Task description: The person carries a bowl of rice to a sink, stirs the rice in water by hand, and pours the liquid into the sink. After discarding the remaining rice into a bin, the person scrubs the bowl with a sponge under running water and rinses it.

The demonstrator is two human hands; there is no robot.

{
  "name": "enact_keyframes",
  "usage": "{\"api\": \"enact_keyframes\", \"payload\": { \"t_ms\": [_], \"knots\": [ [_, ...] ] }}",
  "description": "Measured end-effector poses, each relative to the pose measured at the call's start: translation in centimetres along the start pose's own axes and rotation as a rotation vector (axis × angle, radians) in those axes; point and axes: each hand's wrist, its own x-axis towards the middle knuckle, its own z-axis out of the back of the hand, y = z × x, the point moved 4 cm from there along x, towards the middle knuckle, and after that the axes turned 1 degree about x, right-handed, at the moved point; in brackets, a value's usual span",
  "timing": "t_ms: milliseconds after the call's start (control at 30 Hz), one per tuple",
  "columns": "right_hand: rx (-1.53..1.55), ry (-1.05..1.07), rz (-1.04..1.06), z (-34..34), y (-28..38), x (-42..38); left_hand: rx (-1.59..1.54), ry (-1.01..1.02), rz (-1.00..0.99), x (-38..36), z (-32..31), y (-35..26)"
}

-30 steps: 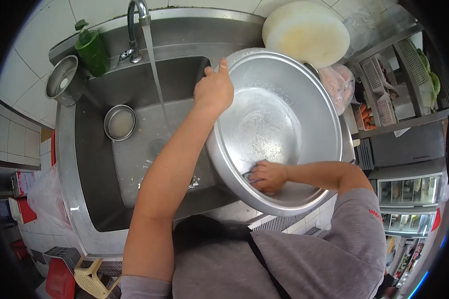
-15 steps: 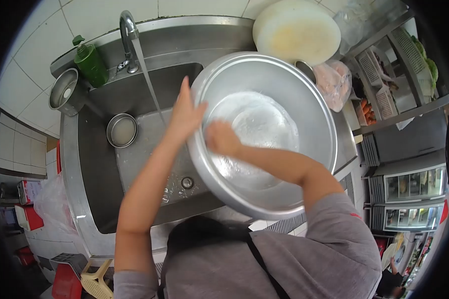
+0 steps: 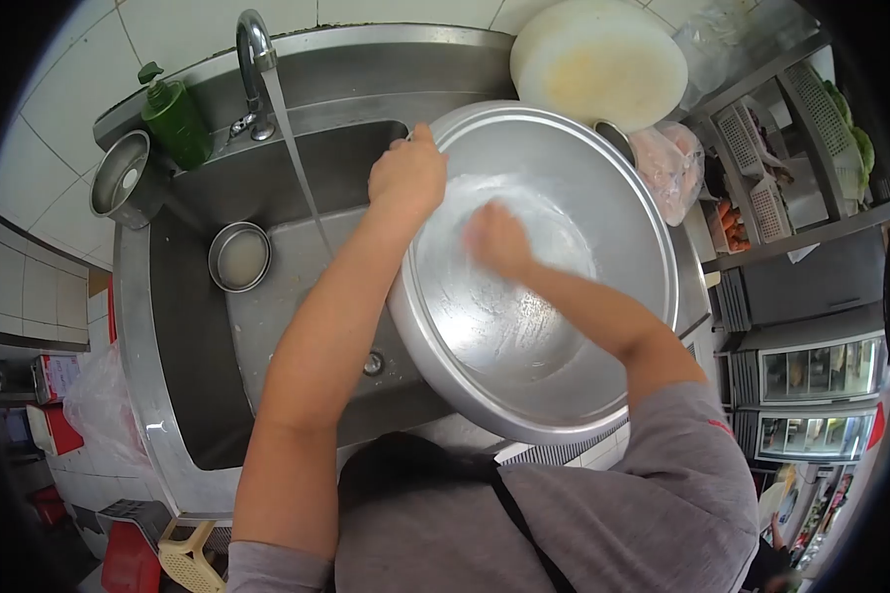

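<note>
A large silver metal basin [image 3: 623,326] rests tilted over the right edge of the sink [image 3: 183,336]. My left hand [image 3: 410,176] is closed on its upper left rim, fingers curled over the edge. Inside the basin my right hand [image 3: 501,240] is over the wet, shiny bottom. Motion smears its fingers, so I cannot see whether it holds anything. Water runs from the curved faucet [image 3: 254,74] into the sink, left of the basin. A small round metal bowl [image 3: 239,257] with cloudy contents sits in the sink's left part.
A green pump bottle [image 3: 178,128] and a metal container [image 3: 122,188] stand at the sink's upper left. Behind the basin lie a round white cutting board [image 3: 598,64] and a plastic bag of pale pink food [image 3: 670,168]. Shelves with baskets [image 3: 742,143] rise at right.
My left hand has moved up and right and now grips the basin's rim. My right hand has moved right, from near the left wall toward the middle of the basin.
</note>
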Motion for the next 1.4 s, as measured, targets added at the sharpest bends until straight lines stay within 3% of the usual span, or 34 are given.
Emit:
{"api": "enact_keyframes", "payload": {
  "t_ms": [33,67,133,200,267,333,367,433,467,567,667,733,767,800,833,933,1000,1067,1133,1167,1233,1300,1400],
  "knots": [
    [0.106,0.081,0.205,0.6,2.3,-1.2,-0.002,-0.013,-0.001,0.3,0.2,0.0],
    [0.106,0.086,0.208,0.5,1.9,-0.7,-0.004,-0.012,0.000,0.2,0.1,0.1],
    [0.242,0.014,-0.269,0.6,-2.3,-0.2,-0.018,0.013,-0.004,-0.1,-0.3,0.3],
    [0.137,-0.103,-0.431,1.2,-7.6,1.8,-0.023,-0.006,-0.025,0.1,0.2,0.0],
    [0.048,-0.197,-0.465,1.4,-6.4,1.9,-0.042,0.003,-0.017,0.1,0.1,0.1],
    [0.140,-0.086,-0.247,1.1,-1.1,-0.2,-0.051,0.008,-0.004,0.0,0.1,0.2],
    [0.138,-0.088,-0.245,1.9,-0.5,-1.2,-0.051,0.018,0.005,0.2,0.2,0.1],
    [0.085,0.181,0.048,1.8,1.3,-3.3,-0.038,0.020,-0.005,0.0,0.0,0.1],
    [0.192,0.108,-0.353,1.7,-2.1,-2.3,-0.028,0.010,-0.016,-0.1,0.1,0.2],
    [0.011,-0.105,-0.436,-0.2,-9.8,2.9,-0.022,-0.008,-0.019,0.0,-0.1,0.2],
    [-0.050,-0.146,-0.313,-1.9,-4.0,6.0,-0.011,-0.002,0.001,0.1,-0.2,0.0],
    [0.116,-0.164,-0.115,-1.2,2.8,4.3,-0.010,-0.012,-0.018,0.1,-0.3,-0.1],
    [0.125,0.036,-0.075,-1.6,6.2,3.1,0.000,-0.024,-0.028,0.1,-0.2,0.0],
    [0.172,-0.032,0.285,-0.4,8.9,0.0,-0.002,-0.033,-0.026,0.0,-0.2,0.2],
    [0.245,0.082,0.385,0.4,9.9,-2.4,-0.010,-0.033,-0.023,-0.2,-0.3,0.3],
    [0.370,0.120,0.628,0.3,9.2,-3.4,-0.033,-0.033,-0.012,-0.3,0.2,0.5],
    [0.295,0.032,0.297,-0.7,7.4,0.9,-0.041,-0.019,-0.018,-0.3,-0.1,0.3],
    [0.266,0.022,-0.210,0.8,3.9,4.3,-0.030,-0.037,-0.032,-0.3,-0.2,0.3],
    [0.173,-0.106,-0.325,-1.0,-3.3,5.6,-0.013,-0.016,-0.025,-0.3,-0.5,0.1],
    [0.170,-0.116,-0.323,-0.5,-3.8,5.8,-0.007,-0.004,-0.022,-0.1,-0.3,-0.1],
    [0.026,-0.163,-0.662,0.2,-5.9,4.9,-0.013,-0.019,-0.019,0.1,-0.1,-0.1],
    [-0.056,-0.219,-0.509,-1.8,-2.3,5.5,-0.017,-0.007,-0.029,0.0,-0.6,-0.4],
    [-0.083,-0.120,0.002,-0.7,8.9,1.2,-0.046,0.000,-0.002,0.0,-0.4,-0.3]
  ]
}}
